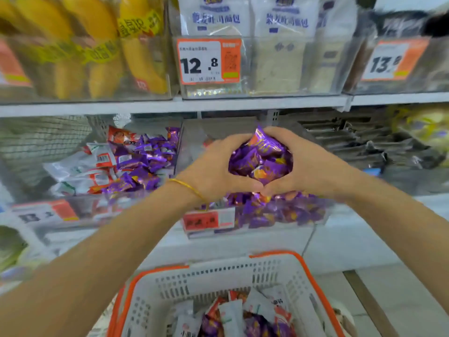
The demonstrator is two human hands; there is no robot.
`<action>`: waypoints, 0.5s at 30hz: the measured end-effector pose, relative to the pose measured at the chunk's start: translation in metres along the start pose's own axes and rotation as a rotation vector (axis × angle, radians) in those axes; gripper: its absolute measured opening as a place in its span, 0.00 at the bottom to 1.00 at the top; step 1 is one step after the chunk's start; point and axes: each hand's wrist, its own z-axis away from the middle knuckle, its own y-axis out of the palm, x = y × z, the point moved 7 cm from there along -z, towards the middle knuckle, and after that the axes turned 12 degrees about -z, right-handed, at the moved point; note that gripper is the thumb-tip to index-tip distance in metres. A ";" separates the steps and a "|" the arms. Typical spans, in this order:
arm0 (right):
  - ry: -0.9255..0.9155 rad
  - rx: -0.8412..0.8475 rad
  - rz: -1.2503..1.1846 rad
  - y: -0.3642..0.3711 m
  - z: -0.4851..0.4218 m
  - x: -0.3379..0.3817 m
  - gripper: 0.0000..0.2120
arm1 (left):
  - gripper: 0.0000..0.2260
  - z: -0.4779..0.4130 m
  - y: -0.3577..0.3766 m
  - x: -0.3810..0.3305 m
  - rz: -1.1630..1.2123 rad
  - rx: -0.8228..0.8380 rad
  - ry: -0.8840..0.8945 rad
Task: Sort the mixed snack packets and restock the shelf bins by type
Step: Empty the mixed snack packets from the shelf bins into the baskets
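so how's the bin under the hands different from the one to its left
The middle bin holds only purple packets; the left bin mixes purple with white and red ones. Left hand and right hand cup a heap of packets over the middle bin; nothing touches the left bin. Both are clear, with orange price tags.

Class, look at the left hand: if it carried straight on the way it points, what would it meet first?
Probably the grey back panel: the left hand, cupping purple packets with the right hand, points inward above the clear bin toward it. Depth is unclear.
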 end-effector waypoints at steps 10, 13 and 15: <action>0.368 0.338 0.066 0.128 0.141 -0.125 0.51 | 0.50 0.184 0.145 0.028 -0.120 0.581 -0.364; 0.472 0.447 0.145 0.116 0.140 -0.134 0.46 | 0.41 0.167 0.126 0.027 -0.177 0.586 -0.344; 0.409 0.261 0.010 0.080 0.108 -0.117 0.31 | 0.30 0.124 0.084 0.026 -0.014 0.318 -0.394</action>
